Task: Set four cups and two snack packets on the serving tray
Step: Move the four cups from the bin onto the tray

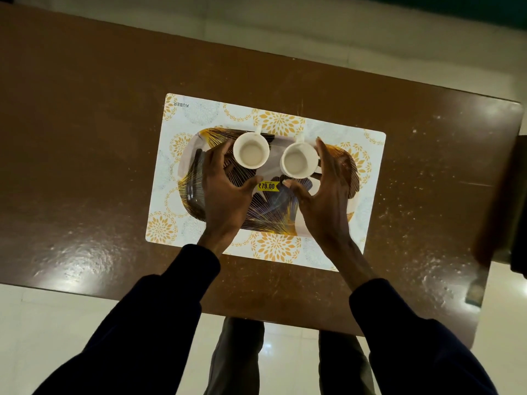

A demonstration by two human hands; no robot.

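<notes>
Now both hands, left [225, 189] and right [325, 192], spread open beside two cups [251, 151].

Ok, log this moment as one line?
patterned serving tray on floral placemat | two white ceramic cups on tray | left hand, right hand open beside cups | packets unseen

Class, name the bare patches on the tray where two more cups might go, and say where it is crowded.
The near half of the serving tray, below the price sticker and between the left hand and right hand, looks bare. The far half is crowded by the left cup and right cup.
</notes>
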